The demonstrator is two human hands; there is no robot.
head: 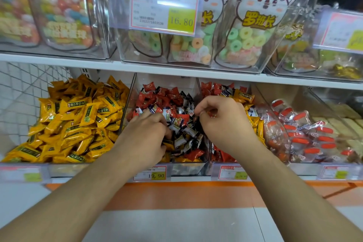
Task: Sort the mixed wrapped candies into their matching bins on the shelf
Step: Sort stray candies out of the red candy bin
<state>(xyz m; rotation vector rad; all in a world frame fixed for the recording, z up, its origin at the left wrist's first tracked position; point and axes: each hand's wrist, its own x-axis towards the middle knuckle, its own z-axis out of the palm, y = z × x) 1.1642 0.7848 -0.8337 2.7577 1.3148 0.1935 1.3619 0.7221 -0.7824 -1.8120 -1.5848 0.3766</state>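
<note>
— Where are the hands?
— Both in the middle bin (204, 160) of mixed candies (176, 122): left hand (146, 133) buried, grip unclear; right hand (222, 122) pinching a red candy (211, 113) by the clear divider (199, 92).

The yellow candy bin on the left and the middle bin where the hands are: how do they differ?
The yellow candy bin holds almost only yellow packets, heaped high; the middle bin is a jumble of red, dark and a few yellow wrappers. Nobody touches the yellow one, while the left hand digs into the middle one and the right hand pinches a small candy above it. Both are clear bins on the lower shelf.
</note>
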